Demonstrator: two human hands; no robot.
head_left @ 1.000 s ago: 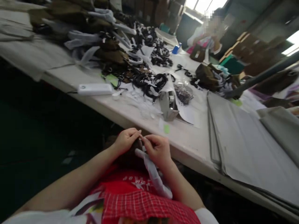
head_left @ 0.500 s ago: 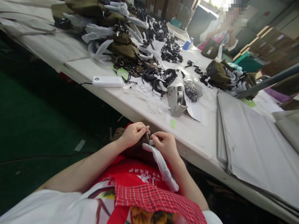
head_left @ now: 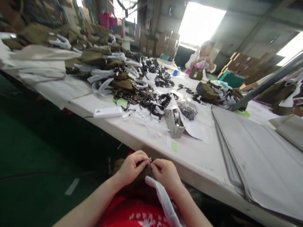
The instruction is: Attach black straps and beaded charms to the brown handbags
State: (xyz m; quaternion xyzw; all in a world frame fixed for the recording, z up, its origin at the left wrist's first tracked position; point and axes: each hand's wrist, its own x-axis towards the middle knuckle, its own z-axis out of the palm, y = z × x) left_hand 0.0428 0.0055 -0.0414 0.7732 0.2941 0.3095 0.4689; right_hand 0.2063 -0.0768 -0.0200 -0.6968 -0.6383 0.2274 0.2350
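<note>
An olive-brown bag (head_left: 132, 186) rests on my lap, against the table's near edge. My left hand (head_left: 133, 167) is closed in a pinch at the bag's upper edge, beside a tiny metal piece (head_left: 150, 160). Facing it, my right hand (head_left: 166, 174) pinches right by that same piece; what lies between its fingertips is too small to make out. The fingertips of both hands almost meet. From the bag a handle wrapped in white (head_left: 161, 194) hangs down over my red apron (head_left: 132, 216), under my right wrist.
On the white table (head_left: 137, 134) stand a grey tape dispenser (head_left: 174, 126) and a white power bank (head_left: 107, 112). Coiled black straps (head_left: 155, 102) and piled olive bags (head_left: 94, 58) lie behind. Grey sheets (head_left: 265, 151) lie right, under a slanted pole (head_left: 267, 80). Across sits a person (head_left: 193, 60) holding a bag.
My view has tilted up, so the table and hands sit lower in the picture. Both hands remain pinched at the bag's edge, fingertips slightly closer together.
</note>
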